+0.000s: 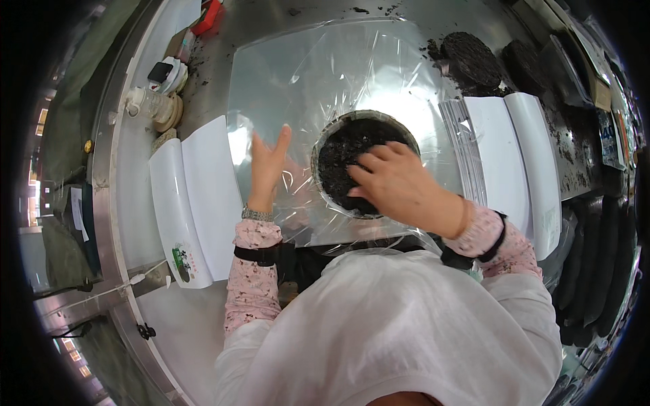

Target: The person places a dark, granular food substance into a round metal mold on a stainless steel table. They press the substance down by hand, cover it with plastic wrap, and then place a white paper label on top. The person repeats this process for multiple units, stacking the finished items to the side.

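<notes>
A round ring-shaped mould or bowl (315, 162) stands on clear plastic film, filled with dark, flaky material (342, 152). My right hand (393, 177) reaches into it from the right; its spread fingers are slightly bent and touch the dark material. Whether any flakes are caught under the fingertips is hidden. To the left of the mould my left hand (269, 161) is held up over the film, its thumb and fingers apart and nothing in it. Beneath everything the clear plastic film (284, 81) covers the middle of the metal table, wrinkled and shiny with reflections.
Stacks of white bags or sheets lie on the left (213, 196) and on the right (501, 135). Dark round cakes (472, 59) and loose crumbs sit at the far right. A clear jar (152, 105), a smartwatch (160, 72) and a red box (207, 17) line the far left.
</notes>
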### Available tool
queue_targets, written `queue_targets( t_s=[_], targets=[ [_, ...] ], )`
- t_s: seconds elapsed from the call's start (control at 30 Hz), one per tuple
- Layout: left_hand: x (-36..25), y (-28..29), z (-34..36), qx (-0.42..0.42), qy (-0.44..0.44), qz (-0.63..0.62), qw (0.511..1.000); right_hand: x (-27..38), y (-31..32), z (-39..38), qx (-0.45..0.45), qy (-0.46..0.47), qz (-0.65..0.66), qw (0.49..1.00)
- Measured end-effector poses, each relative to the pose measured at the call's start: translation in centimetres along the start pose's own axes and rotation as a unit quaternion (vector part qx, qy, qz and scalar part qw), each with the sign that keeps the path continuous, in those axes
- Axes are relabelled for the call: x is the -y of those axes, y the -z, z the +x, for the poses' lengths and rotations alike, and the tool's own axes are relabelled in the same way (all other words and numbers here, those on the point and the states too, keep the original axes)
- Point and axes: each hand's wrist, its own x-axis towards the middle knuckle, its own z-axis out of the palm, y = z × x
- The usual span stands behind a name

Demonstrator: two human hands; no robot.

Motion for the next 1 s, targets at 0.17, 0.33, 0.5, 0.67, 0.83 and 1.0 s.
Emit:
queue_targets(
  t_s=[0.17, 0.33, 0.5, 0.67, 0.83, 1.0],
  targets=[
    [4.0, 4.3, -3.3, 0.121, 0.151, -0.120, 0.974, -3.9, -11.4, 2.4, -0.116, -0.009, -0.021, 0.993],
    [6.1, 8.6, -0.5, -0.005, -0.008, 0.020, 1.000, -3.3, -10.4, 2.9, -0.088, -0.010, -0.037, 0.995],
    [-8.2, -0.5, 5.5, -0.017, -0.352, 0.096, 0.931, -3.5, -10.9, 2.3, -0.099, -0.012, -0.045, 0.994],
    [-4.7, -6.3, 7.9, 0.399, 0.105, -0.159, 0.897, -2.9, -10.7, 2.5, -0.109, -0.002, -0.033, 0.993],
    [-0.7, -1.4, 6.7, 0.041, -0.086, 0.041, 0.995, -3.0, -11.1, 2.5, -0.123, -0.011, -0.018, 0.992],
    [-5.1, 0.2, 6.1, -0.155, -0.360, 0.071, 0.917, -3.7, -10.1, 2.0, -0.152, -0.007, -0.029, 0.988]
  ],
)
